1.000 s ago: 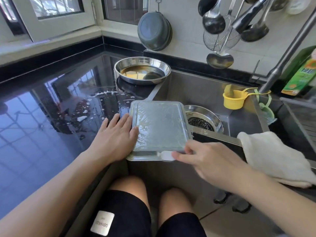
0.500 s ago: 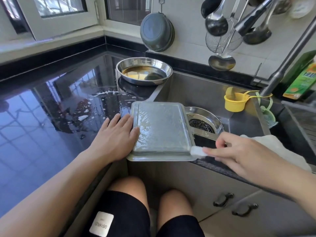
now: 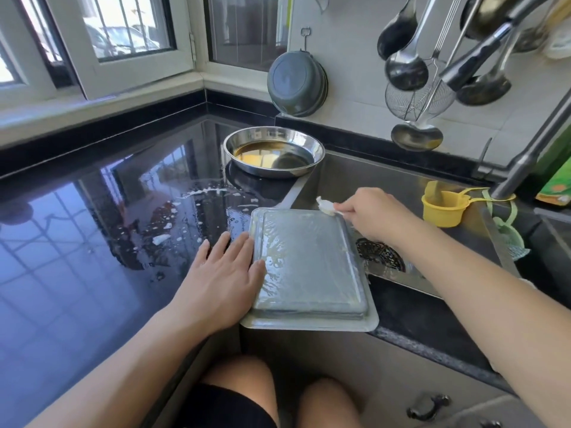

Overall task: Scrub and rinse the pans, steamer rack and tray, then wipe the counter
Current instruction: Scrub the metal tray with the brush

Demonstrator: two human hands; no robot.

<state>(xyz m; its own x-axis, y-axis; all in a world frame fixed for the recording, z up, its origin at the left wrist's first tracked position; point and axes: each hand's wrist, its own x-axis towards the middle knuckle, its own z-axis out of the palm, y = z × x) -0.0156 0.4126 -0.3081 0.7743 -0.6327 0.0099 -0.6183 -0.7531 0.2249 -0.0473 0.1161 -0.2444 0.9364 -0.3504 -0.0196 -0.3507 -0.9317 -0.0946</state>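
A rectangular metal tray (image 3: pixel 309 267) lies upside down across the front left corner of the sink, its wet soapy underside facing up. My left hand (image 3: pixel 222 279) rests flat, fingers apart, against the tray's left edge on the counter. My right hand (image 3: pixel 367 214) pinches a small white brush (image 3: pixel 326 207) at the tray's far right corner. A round steel pan (image 3: pixel 273 151) with brownish liquid sits on the black counter (image 3: pixel 92 242) behind the tray.
Soap suds and water lie on the glossy counter left of the tray. The sink drain strainer (image 3: pixel 380 253) shows right of the tray. A yellow cup (image 3: pixel 443 208) hangs by the faucet (image 3: pixel 525 156). Ladles and a skimmer (image 3: pixel 414 97) hang on the wall, and a grey pan (image 3: pixel 295 83) too.
My right hand has carried the white brush from the tray's near edge around its right side to the far right corner. My left hand has stayed on the tray's left edge.
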